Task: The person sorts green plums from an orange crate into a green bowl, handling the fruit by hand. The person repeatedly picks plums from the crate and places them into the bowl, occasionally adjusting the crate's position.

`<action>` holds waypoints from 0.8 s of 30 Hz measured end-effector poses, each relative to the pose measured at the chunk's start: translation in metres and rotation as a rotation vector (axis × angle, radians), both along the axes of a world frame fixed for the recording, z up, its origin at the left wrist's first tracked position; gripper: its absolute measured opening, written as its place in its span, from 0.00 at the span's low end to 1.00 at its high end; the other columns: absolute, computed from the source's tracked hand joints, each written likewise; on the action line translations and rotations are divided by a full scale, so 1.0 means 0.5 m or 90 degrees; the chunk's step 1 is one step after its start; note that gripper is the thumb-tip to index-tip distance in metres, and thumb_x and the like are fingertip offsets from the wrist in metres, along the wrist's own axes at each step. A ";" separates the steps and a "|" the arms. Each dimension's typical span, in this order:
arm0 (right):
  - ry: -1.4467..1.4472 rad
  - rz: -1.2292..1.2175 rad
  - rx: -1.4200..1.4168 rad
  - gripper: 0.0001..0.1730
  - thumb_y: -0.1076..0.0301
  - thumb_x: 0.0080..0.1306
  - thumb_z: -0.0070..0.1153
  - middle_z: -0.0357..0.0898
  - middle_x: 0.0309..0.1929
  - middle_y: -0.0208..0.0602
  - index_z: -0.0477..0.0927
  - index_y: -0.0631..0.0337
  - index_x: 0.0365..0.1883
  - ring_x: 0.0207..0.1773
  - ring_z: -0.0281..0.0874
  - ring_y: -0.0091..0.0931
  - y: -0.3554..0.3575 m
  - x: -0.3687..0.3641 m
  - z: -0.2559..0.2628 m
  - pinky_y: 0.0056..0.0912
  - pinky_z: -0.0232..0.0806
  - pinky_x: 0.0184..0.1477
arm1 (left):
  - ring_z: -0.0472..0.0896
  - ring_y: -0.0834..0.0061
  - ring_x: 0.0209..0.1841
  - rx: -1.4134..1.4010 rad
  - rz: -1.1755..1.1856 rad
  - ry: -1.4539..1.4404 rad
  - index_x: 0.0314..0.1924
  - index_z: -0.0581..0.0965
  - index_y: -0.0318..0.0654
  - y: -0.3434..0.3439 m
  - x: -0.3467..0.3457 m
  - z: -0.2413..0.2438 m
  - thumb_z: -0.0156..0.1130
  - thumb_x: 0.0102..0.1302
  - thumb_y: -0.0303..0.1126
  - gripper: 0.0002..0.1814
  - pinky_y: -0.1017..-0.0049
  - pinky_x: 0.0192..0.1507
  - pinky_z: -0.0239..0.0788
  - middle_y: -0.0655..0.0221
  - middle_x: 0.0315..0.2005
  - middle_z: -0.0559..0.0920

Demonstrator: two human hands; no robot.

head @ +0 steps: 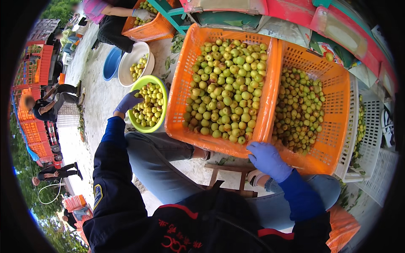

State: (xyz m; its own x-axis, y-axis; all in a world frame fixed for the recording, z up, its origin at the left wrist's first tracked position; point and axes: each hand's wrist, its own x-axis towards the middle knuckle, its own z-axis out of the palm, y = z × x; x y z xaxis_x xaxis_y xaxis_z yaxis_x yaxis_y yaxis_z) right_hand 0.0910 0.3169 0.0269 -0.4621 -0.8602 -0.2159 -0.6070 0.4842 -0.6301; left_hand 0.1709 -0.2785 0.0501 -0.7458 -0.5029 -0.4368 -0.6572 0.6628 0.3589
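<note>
My left hand, in a purple glove, is at the left rim of a lime-green basin with small round yellow-green fruits. Its fingertips reach over the fruits, and whether they hold one is unclear. In a matching glove, my right hand grips the near rim of an orange plastic crate lined with clear film. Many blushed, yellow-green fruits fill this crate. Against its right side stands a second orange crate of smaller-looking, browner fruits.
White crates stand at the right. Beyond the lime basin are a white basin with fruits and a blue basin. A gloved co-worker's hand is at another orange crate. A red-and-green machine borders the crates.
</note>
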 end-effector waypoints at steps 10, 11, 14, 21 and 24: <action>0.010 0.009 0.013 0.11 0.62 0.62 0.54 0.75 0.34 0.39 0.76 0.60 0.37 0.38 0.77 0.38 -0.001 -0.010 -0.002 0.42 0.70 0.42 | 0.73 0.54 0.56 -0.224 -0.375 0.242 0.56 0.74 0.41 0.342 -0.331 -0.102 0.60 0.61 0.36 0.22 0.60 0.56 0.69 0.58 0.53 0.76; -0.007 0.011 0.035 0.11 0.63 0.62 0.54 0.75 0.36 0.39 0.76 0.60 0.39 0.39 0.77 0.38 -0.001 -0.010 0.000 0.42 0.70 0.43 | 0.73 0.54 0.56 -0.209 -0.402 0.243 0.58 0.73 0.44 0.380 -0.371 -0.128 0.60 0.62 0.38 0.23 0.60 0.55 0.69 0.57 0.54 0.75; -0.039 0.028 0.089 0.14 0.63 0.62 0.54 0.76 0.42 0.39 0.77 0.59 0.44 0.43 0.76 0.39 -0.007 -0.012 0.008 0.41 0.69 0.45 | 0.61 0.44 0.66 -0.110 -0.261 0.260 0.67 0.66 0.52 0.441 -0.470 -0.219 0.56 0.63 0.58 0.35 0.53 0.64 0.60 0.49 0.65 0.64; 0.006 0.013 0.043 0.13 0.62 0.61 0.55 0.77 0.40 0.38 0.76 0.58 0.42 0.39 0.77 0.36 -0.001 -0.006 0.004 0.40 0.70 0.42 | 0.59 0.40 0.66 -0.131 -0.299 -0.016 0.66 0.67 0.65 0.563 -0.563 -0.168 0.56 0.56 0.70 0.40 0.48 0.66 0.53 0.57 0.64 0.65; 0.013 0.003 -0.009 0.13 0.62 0.61 0.54 0.76 0.39 0.38 0.76 0.58 0.41 0.39 0.76 0.36 -0.001 -0.007 0.005 0.40 0.69 0.42 | 0.59 0.40 0.65 -0.078 -0.395 0.076 0.66 0.65 0.67 0.547 -0.507 -0.210 0.59 0.55 0.69 0.40 0.40 0.65 0.50 0.62 0.64 0.65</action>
